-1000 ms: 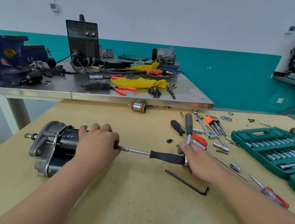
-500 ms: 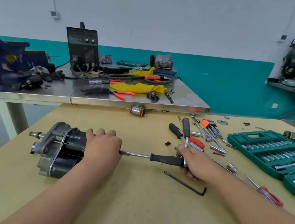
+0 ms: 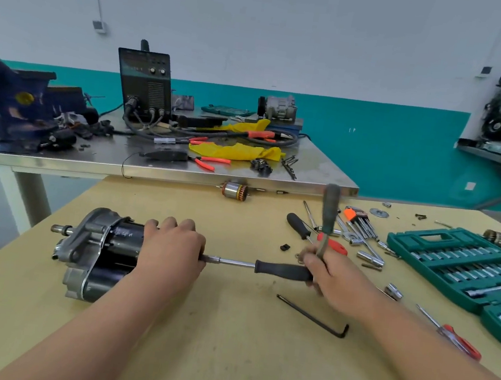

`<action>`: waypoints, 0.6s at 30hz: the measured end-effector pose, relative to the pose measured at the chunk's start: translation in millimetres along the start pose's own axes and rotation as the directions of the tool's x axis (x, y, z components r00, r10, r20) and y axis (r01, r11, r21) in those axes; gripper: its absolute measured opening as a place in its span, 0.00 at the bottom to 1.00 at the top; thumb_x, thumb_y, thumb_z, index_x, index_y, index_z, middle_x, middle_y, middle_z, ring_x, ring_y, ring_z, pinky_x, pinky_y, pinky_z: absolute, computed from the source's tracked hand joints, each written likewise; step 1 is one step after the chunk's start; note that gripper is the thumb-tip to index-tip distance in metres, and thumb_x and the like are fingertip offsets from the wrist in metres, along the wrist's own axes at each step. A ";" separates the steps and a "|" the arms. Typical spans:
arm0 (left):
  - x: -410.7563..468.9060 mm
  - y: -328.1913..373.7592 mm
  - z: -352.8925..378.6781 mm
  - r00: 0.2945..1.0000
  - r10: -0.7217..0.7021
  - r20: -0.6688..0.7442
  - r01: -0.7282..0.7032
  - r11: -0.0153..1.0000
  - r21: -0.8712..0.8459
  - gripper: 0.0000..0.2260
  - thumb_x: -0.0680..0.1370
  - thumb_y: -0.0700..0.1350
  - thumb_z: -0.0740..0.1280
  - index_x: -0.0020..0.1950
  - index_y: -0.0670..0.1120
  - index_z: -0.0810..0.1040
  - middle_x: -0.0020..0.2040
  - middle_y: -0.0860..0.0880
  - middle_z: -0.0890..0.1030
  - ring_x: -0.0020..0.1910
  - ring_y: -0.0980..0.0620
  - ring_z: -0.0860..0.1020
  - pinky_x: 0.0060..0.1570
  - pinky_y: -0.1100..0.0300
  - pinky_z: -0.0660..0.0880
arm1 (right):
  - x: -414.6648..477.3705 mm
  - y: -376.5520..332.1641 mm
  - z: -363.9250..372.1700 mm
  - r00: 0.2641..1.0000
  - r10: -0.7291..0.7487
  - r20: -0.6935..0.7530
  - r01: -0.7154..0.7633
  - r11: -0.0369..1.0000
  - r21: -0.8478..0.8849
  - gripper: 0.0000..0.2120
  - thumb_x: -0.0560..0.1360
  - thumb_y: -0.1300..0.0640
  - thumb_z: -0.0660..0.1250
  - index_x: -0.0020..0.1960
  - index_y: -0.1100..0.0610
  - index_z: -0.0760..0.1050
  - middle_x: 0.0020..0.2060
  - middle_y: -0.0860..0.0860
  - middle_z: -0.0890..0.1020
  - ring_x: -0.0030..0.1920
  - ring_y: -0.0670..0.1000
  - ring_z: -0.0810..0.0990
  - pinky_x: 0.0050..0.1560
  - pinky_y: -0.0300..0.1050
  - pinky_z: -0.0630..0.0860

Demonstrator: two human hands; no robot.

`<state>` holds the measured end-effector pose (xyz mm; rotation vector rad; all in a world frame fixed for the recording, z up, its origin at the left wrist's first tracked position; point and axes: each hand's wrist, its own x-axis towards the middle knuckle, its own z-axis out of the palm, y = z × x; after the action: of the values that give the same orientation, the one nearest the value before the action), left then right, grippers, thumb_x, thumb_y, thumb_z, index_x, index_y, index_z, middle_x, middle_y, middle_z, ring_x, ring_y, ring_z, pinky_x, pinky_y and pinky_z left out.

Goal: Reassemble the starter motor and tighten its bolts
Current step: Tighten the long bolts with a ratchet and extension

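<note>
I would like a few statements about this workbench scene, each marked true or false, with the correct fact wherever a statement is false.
1. The left hand grips the starter motor. True.
2. The green socket case is closed. False: it lies open, with the sockets showing.
3. The right hand holds the black-handled driver, whose shaft points at the motor. True.
4. The black hex key is in the left hand. False: it lies on the wooden table, and neither hand holds it.
</note>
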<state>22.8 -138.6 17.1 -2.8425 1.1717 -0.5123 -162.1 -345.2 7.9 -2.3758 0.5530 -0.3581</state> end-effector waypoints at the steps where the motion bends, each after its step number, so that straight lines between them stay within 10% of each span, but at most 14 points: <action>1: -0.3 0.1 0.3 1.000 0.004 0.002 -0.004 1.000 0.002 0.11 0.78 0.58 0.63 0.54 0.57 0.80 0.54 0.55 0.75 0.54 0.49 0.71 0.60 0.50 0.64 | -0.5 3.5 -3.6 0.989 -0.146 -0.016 0.142 0.976 -0.168 0.04 0.82 0.48 0.56 0.50 0.43 0.70 0.40 0.40 0.77 0.39 0.39 0.76 0.41 0.37 0.72; 4: 0.0 -1.8 -0.2 1.000 -0.004 -0.011 0.003 1.000 -0.026 0.11 0.78 0.58 0.63 0.55 0.57 0.81 0.53 0.56 0.74 0.54 0.50 0.70 0.60 0.51 0.63 | 3.5 2.6 -3.2 0.970 -0.239 -0.049 0.217 0.936 -0.276 0.05 0.82 0.47 0.56 0.52 0.44 0.70 0.40 0.38 0.75 0.39 0.40 0.75 0.38 0.34 0.68; 6: -1.1 -2.5 -0.1 1.000 -0.004 -0.019 0.004 0.999 -0.035 0.10 0.78 0.57 0.63 0.54 0.58 0.81 0.53 0.56 0.74 0.54 0.50 0.70 0.59 0.51 0.63 | 9.1 -5.8 2.7 0.984 0.169 -0.050 -0.156 0.968 0.197 0.15 0.82 0.44 0.53 0.52 0.51 0.74 0.29 0.46 0.77 0.26 0.45 0.72 0.26 0.37 0.66; 7: -1.4 -2.3 -0.2 1.000 -0.005 -0.023 0.005 0.999 -0.035 0.09 0.78 0.57 0.63 0.54 0.58 0.80 0.53 0.56 0.74 0.54 0.49 0.70 0.59 0.51 0.63 | 11.5 -8.7 5.0 0.910 0.400 0.107 -0.407 0.813 0.416 0.18 0.82 0.43 0.53 0.54 0.55 0.74 0.25 0.49 0.76 0.21 0.48 0.67 0.22 0.37 0.61; 9: -1.0 -2.3 -0.3 1.000 -0.014 -0.027 0.013 0.999 -0.036 0.09 0.78 0.56 0.64 0.54 0.58 0.80 0.53 0.55 0.74 0.54 0.49 0.70 0.60 0.50 0.63 | 8.5 -10.3 9.2 0.814 0.510 0.277 -0.577 0.661 0.479 0.20 0.81 0.43 0.54 0.57 0.59 0.72 0.24 0.52 0.74 0.19 0.49 0.63 0.21 0.36 0.59; 12: 0.0 -4.9 -0.5 0.999 -0.034 -0.038 0.032 0.998 -0.047 0.08 0.78 0.57 0.64 0.53 0.57 0.80 0.53 0.56 0.73 0.54 0.49 0.70 0.62 0.48 0.64 | 1.5 -5.4 11.6 0.981 0.193 0.015 -0.192 0.966 0.175 0.15 0.83 0.47 0.53 0.51 0.54 0.73 0.29 0.46 0.78 0.24 0.43 0.71 0.28 0.39 0.69; 15: -1.5 -6.6 -0.4 0.998 -0.036 -0.044 0.034 0.998 -0.053 0.09 0.78 0.57 0.63 0.52 0.57 0.80 0.52 0.56 0.73 0.52 0.50 0.69 0.62 0.48 0.64 | 1.3 -0.8 1.6 0.953 -0.283 -0.107 0.239 0.921 -0.308 0.02 0.81 0.50 0.58 0.50 0.47 0.69 0.37 0.38 0.74 0.36 0.40 0.74 0.42 0.34 0.67; 18: -3.0 -7.5 0.2 0.999 -0.028 -0.041 0.025 0.998 -0.054 0.10 0.78 0.56 0.63 0.53 0.57 0.81 0.52 0.57 0.72 0.49 0.51 0.66 0.62 0.49 0.64 | 11.4 -9.0 3.4 0.988 0.000 -0.151 0.013 0.996 0.086 0.13 0.82 0.48 0.54 0.47 0.53 0.72 0.30 0.48 0.76 0.26 0.46 0.72 0.26 0.37 0.67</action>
<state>26.0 -131.2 17.1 -2.9097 1.1730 -0.5533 -148.2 -342.6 12.6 -2.2798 0.5876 -0.5576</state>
